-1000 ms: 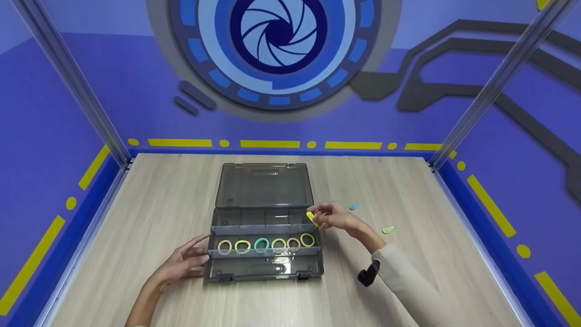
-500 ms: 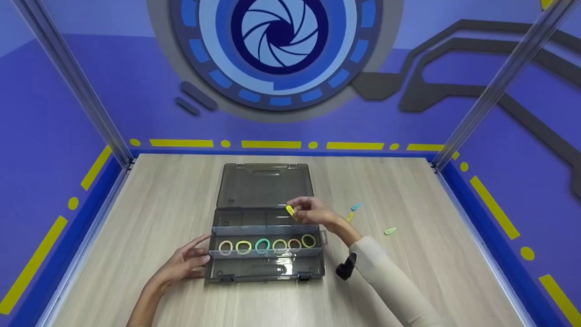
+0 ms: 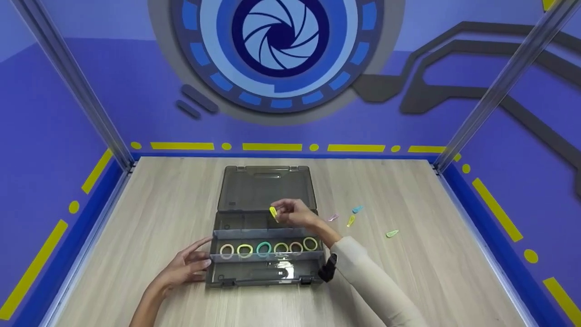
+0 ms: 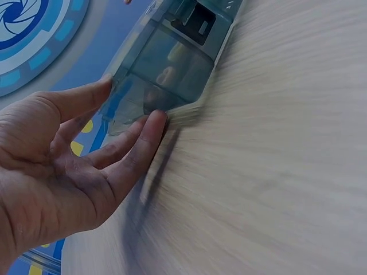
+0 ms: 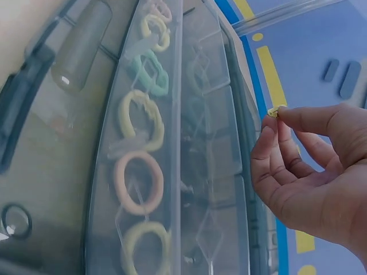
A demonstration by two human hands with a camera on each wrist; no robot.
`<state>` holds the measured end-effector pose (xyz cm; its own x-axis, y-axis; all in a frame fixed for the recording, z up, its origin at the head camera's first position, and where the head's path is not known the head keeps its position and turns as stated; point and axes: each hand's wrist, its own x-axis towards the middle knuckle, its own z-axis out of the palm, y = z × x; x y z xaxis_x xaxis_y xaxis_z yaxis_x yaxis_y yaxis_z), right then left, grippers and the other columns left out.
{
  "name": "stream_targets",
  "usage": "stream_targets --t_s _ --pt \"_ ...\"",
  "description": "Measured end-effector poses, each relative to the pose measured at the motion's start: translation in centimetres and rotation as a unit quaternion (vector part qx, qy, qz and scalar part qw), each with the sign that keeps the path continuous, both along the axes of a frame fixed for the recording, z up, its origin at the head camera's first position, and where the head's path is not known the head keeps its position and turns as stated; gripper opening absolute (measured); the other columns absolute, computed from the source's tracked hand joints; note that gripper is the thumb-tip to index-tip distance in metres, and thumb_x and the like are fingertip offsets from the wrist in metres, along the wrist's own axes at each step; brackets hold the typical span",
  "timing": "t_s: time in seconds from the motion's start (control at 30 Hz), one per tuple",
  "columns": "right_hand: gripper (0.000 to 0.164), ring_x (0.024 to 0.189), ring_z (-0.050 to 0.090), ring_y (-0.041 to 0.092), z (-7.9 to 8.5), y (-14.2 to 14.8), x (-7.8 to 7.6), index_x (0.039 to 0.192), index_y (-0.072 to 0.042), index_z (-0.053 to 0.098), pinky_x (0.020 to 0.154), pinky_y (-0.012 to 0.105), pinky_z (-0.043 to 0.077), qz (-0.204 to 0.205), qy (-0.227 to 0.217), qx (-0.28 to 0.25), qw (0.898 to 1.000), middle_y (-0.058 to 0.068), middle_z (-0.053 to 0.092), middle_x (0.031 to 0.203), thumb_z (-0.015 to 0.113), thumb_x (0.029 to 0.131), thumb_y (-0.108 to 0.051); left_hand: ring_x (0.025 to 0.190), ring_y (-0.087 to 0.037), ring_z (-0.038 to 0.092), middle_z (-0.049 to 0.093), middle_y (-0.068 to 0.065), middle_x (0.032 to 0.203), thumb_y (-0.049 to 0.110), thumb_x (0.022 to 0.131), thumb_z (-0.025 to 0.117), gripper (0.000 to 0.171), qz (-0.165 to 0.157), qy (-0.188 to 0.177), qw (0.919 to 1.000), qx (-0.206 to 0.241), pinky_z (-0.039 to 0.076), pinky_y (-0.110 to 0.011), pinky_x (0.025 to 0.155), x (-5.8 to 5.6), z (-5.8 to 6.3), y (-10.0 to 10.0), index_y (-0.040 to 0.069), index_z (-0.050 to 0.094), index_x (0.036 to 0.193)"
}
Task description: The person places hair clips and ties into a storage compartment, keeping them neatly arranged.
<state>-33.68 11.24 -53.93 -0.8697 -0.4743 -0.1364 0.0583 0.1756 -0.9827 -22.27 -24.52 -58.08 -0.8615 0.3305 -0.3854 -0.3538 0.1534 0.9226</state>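
Note:
Between thumb and fingertips, my right hand (image 3: 295, 214) pinches a yellow snap hair clip (image 3: 273, 213), held above the back compartment of a smoky clear plastic box (image 3: 245, 274). Only the clip's end (image 5: 274, 112) shows in the right wrist view. The box's lid (image 3: 268, 188) lies folded back. A row of several pastel hair ties (image 3: 263, 249) fills the middle compartment. My left hand (image 3: 181, 269) touches the box's left end with extended fingers; in the left wrist view its thumb and fingertips (image 4: 153, 129) rest against the corner.
Loose hair clips lie on the wooden table right of the box: a pink one (image 3: 333, 218), a blue one (image 3: 357, 209), a yellow one (image 3: 351, 221) and a green one (image 3: 392, 234). Blue printed walls (image 3: 268, 125) enclose the table's back and sides.
My right hand has carried the yellow clip leftward from the box's right edge to over the back compartment. This uncovers the pink and other yellow clips. The left hand stays put.

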Motion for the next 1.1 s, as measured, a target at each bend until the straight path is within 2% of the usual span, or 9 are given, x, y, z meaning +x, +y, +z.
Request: stream_targets --t_s 0.3,0.43,0.6,0.7,0.8,0.9,0.97,1.1 --pt "0.034 0.081 0.063 0.009 -0.4 -2.7 -0.2 0.127 0.007 0.063 0.078 0.028 0.057 -0.008 0.003 0.018 1.0 0.007 0.069 0.094 0.06 0.094 0.006 0.108 -0.019 0.064 0.054 -0.022 0.136 0.02 0.1 0.066 0.076 0.0 0.013 0.9999 -0.009 0.061 -0.041 0.09 -0.1 0.1 0.0 0.009 0.024 0.162" --pt "0.038 0.076 0.062 0.009 -0.7 -3.9 -0.2 0.128 0.011 0.061 0.069 0.023 0.055 0.003 0.018 0.015 1.0 0.02 0.07 0.095 0.057 0.09 0.013 0.108 -0.021 0.068 0.055 -0.024 0.136 0.019 0.101 0.065 0.076 -0.008 0.022 0.9997 0.0 0.061 -0.044 0.091 -0.1 0.1 0.1 0.007 0.022 0.162" --pt "0.042 0.069 0.057 0.01 -1.1 -5.7 -0.2 0.128 0.016 0.058 0.059 0.02 0.046 0.017 0.027 0.002 0.999 0.034 0.067 0.094 0.052 0.087 0.02 0.107 -0.021 0.069 0.058 -0.021 0.133 0.018 0.1 0.066 0.076 -0.012 0.022 0.9997 0.007 0.061 -0.044 0.091 -0.2 -0.1 0.0 0.007 0.022 0.162" --pt "0.044 0.068 0.057 0.011 -1.4 -6.8 -0.1 0.127 0.017 0.059 0.059 0.021 0.046 0.019 0.026 -0.006 0.999 0.036 0.066 0.093 0.049 0.085 0.023 0.107 -0.02 0.068 0.058 -0.02 0.132 0.019 0.1 0.067 0.077 -0.011 0.019 0.9997 0.006 0.061 -0.043 0.091 -0.2 -0.2 0.0 0.008 0.023 0.162" --pt "0.043 0.069 0.059 0.011 -1.6 -7.8 0.0 0.124 0.018 0.06 0.062 0.022 0.051 0.019 0.033 -0.007 0.999 0.036 0.066 0.091 0.048 0.083 0.025 0.106 -0.019 0.068 0.057 -0.022 0.134 0.02 0.099 0.068 0.077 -0.009 0.018 0.9998 0.003 0.061 -0.044 0.091 -0.1 -0.3 0.1 0.008 0.024 0.162" --pt "0.039 0.07 0.059 0.009 -1.9 -8.8 0.1 0.119 0.019 0.062 0.064 0.018 0.052 0.023 0.062 0.007 0.998 0.036 0.067 0.09 0.051 0.082 0.024 0.106 -0.019 0.067 0.056 -0.022 0.135 0.022 0.099 0.068 0.077 -0.003 0.012 0.9999 -0.004 0.061 -0.044 0.09 -0.1 -0.3 0.2 0.01 0.025 0.162" --pt "0.035 0.07 0.063 0.017 -1.9 -9.5 0.3 0.116 0.019 0.064 0.062 0.015 0.05 0.02 0.083 0.025 0.996 0.038 0.067 0.091 0.055 0.083 0.023 0.106 -0.019 0.067 0.055 -0.022 0.135 0.022 0.099 0.068 0.077 0.001 0.008 1.0 -0.004 0.061 -0.044 0.09 -0.1 -0.3 0.2 0.01 0.025 0.162" --pt "0.029 0.075 0.072 0.033 -2.1 -10.7 0.3 0.11 0.014 0.069 0.059 0.012 0.046 -0.001 0.115 0.078 0.99 0.034 0.072 0.089 0.064 0.082 0.018 0.106 -0.019 0.067 0.055 -0.022 0.135 0.021 0.1 0.067 0.076 0.003 0.007 1.0 0.002 0.061 -0.043 0.089 -0.2 -0.3 0.0 0.01 0.025 0.162"
